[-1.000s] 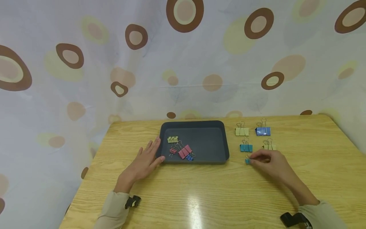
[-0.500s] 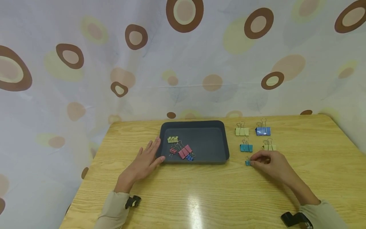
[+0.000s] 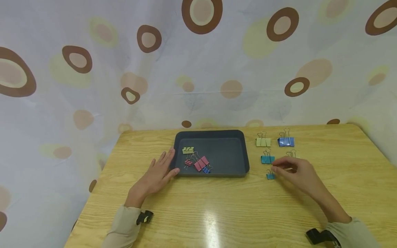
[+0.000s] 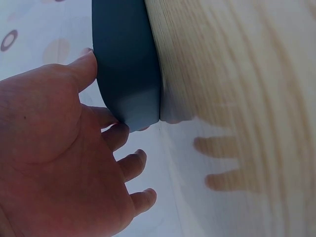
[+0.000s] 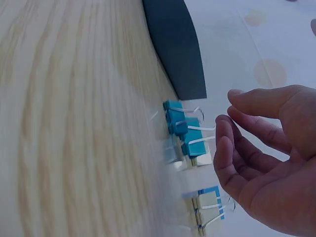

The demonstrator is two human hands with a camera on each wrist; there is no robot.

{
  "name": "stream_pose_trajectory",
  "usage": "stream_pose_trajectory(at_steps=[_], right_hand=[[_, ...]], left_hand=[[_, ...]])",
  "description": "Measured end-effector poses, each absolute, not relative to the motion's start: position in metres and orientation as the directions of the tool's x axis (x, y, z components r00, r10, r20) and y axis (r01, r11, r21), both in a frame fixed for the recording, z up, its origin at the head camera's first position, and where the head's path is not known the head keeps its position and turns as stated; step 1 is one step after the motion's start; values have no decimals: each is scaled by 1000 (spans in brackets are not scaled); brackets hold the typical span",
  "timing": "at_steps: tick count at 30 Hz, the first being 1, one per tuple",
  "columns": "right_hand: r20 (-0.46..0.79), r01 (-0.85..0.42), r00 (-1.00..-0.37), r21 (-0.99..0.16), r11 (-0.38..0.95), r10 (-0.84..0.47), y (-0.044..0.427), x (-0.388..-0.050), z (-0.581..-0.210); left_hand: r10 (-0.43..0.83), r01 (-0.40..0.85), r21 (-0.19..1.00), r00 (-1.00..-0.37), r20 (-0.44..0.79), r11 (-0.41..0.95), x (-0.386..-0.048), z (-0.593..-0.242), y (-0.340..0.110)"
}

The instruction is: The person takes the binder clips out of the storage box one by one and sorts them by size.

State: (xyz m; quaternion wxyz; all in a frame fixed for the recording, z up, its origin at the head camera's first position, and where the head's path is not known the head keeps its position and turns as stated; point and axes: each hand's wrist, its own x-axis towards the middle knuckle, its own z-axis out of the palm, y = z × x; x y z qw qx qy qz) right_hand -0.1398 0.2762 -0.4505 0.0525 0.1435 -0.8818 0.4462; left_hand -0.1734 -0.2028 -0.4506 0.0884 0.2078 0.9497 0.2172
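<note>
A small teal binder clip [image 3: 270, 176] stands on the table right of the dark grey tray [image 3: 229, 158]. Just above it is my right hand [image 3: 299, 172], thumb and index fingertip close together with nothing between them; a gap separates these fingers from the clips in the right wrist view. A larger teal binder clip [image 3: 267, 159] stands behind the small one. My left hand [image 3: 155, 176], fingers spread, touches the tray's left end, thumb at the front corner. Inside the tray lie a yellow clip [image 3: 187, 150], a large pink clip [image 3: 201, 163], a small red clip [image 3: 188, 162] and a small blue clip [image 3: 206, 169].
Behind the teal clips stand a pale yellow binder clip [image 3: 263, 142] and a blue binder clip [image 3: 286, 141]. Another yellow clip [image 5: 209, 210] is mostly hidden by my right hand in the head view. A patterned cloth [image 3: 211, 69] hangs along the table's back edge.
My right hand has let go of the small teal clip and risen slightly away from it. The clip now stands by itself. My left hand has stayed at the tray.
</note>
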Motion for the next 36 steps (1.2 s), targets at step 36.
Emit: stream_pose_trajectory(at_steps=[36], right_hand=[[205, -363, -885, -868, 340, -419, 124, -196, -439]], left_hand=[[435, 356, 440, -896, -91, 825, -174, -450, -203]])
